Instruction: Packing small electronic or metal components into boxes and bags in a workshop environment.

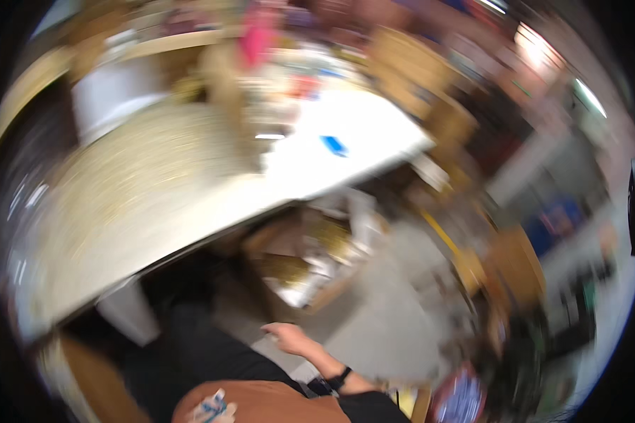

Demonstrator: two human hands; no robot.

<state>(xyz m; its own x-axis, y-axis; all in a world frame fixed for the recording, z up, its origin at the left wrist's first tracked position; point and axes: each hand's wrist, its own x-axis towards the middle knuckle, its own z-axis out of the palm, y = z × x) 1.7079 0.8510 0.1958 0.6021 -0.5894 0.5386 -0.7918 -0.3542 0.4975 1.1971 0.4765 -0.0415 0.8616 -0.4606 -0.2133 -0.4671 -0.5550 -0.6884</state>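
Observation:
My right hand (291, 339) reaches in from the lower right, with a black band on its wrist. It is in front of my dark-trousered lap, below the table edge, with the fingers bent. Motion blur hides whether anything is between them. Nearest to it is an open cardboard box (322, 304) on the floor, holding yellowish-gold pieces and white sheets. My left hand is out of view. Above, a long pale table (212, 220) carries a broad heap of thin yellowish material (141, 166), too smeared to name. A small blue object (334, 146) lies on its bright white part.
The table's front edge runs slantwise between my lap and the heap. A white container (116, 99) stands at the back left. Cardboard boxes (409, 67) are stacked beyond the table, and another carton (515, 268) stands at the right on grey floor (395, 310).

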